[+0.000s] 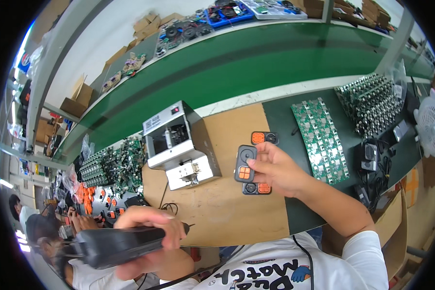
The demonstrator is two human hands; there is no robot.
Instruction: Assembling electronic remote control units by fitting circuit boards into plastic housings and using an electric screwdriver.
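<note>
Bench: wooden work board (237,212) over a green mat (280,116), on an electronics assembly line; green conveyor belt (256,63) running behind.
Right hand: (278,169) closed around a black remote control (245,163), pinched between thumb and fingers, held just above the board.
Remote, place: near mid-board, between two more remotes lying flat, one just beyond it (264,137) and one just below it (256,188).
Remote, axis: long axis roughly upright in the head view, slightly tilted; orange button pad at the near end, round dark feature at the far end; face turned up toward the camera.
Left hand: (150,227) wrapped full-grip around a black power screwdriver (116,246), low at the near left edge.
Screwdriver, axis: lying nearly level, thin tip (188,225) pointing right toward the board; tip well apart from the remote.
Progress (judgement): remote lifted and presented, tool in hand, tip not yet at the case; fastening appears still to come. Two remotes on board: finished or waiting, cannot tell.
Next outward: grey-and-black benchtop machine (179,145) on the board's far left corner.
Right side: panel of green circuit boards (324,140) on the mat; beyond it a dense stack of boards (372,101); white desk fan (429,121) at the edge.
Left side: heap of circuit boards (113,166); orange button pads (86,195) beside it.
Far left: another person's hands (79,221) at work.
</note>
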